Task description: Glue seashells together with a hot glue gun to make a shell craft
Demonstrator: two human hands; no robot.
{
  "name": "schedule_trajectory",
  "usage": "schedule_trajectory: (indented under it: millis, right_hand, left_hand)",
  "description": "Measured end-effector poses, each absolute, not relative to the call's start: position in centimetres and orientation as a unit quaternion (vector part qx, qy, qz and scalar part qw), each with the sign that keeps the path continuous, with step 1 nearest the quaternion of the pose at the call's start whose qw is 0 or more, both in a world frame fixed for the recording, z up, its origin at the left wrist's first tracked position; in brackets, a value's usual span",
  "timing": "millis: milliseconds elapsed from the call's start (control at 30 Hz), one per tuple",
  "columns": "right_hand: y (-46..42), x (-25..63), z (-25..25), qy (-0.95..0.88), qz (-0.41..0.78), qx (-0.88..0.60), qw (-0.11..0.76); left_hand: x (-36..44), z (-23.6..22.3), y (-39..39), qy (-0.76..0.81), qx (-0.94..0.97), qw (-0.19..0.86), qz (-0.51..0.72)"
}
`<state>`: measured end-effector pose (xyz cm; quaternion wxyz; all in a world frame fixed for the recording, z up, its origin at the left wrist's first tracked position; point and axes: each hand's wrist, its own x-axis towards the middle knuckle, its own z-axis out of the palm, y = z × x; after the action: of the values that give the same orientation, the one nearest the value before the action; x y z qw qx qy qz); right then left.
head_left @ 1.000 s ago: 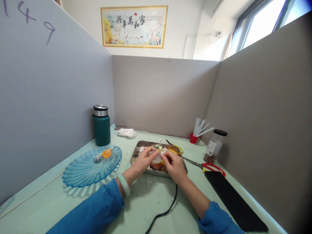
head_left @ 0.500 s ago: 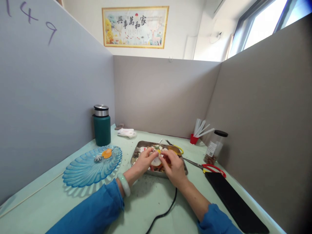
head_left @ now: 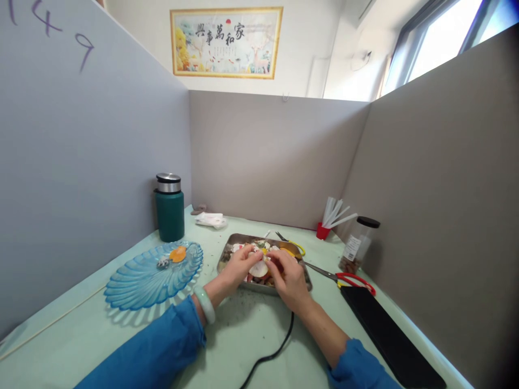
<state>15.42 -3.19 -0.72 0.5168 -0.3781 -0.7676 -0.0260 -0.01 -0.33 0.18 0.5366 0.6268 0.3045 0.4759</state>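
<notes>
Over a metal tray (head_left: 265, 290) of mixed small pieces, both hands are brought close together with bent fingers. My left hand (head_left: 239, 266), with a pale green bangle (head_left: 205, 304) on its wrist, is closed, thumb and fingertips pinched. Facing it, my right hand (head_left: 290, 278) is pinched too. What the fingertips hold is small and mostly hidden by them. Just below the fingertips shows a white rounded piece (head_left: 258, 269); I cannot tell whether it is held or lies in the tray. White, red and yellow pieces lie around it.
Left stands a blue scalloped plate (head_left: 133, 283) with an orange piece (head_left: 178, 254), behind it a green flask (head_left: 170, 216). At right are red-handled scissors (head_left: 357, 281), a black slab (head_left: 391, 335), a jar (head_left: 357, 246) and a red cup (head_left: 323, 231) of white sticks. A black cable (head_left: 270, 357) lies in front.
Both hands stay nearly in place, with only slight finger movement. The white rounded piece below the fingertips shows a little differently. The view has shifted very slightly.
</notes>
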Motion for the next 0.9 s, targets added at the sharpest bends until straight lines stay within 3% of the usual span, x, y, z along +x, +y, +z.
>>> schedule_trajectory:
  millis: [900]
  right_hand:
    - [-2.71,15.53,-1.14,-0.758,-0.024,-0.375,0.534]
  left_hand:
    - [0.12,0.20,-0.24,0.294,0.629,0.545,0.471]
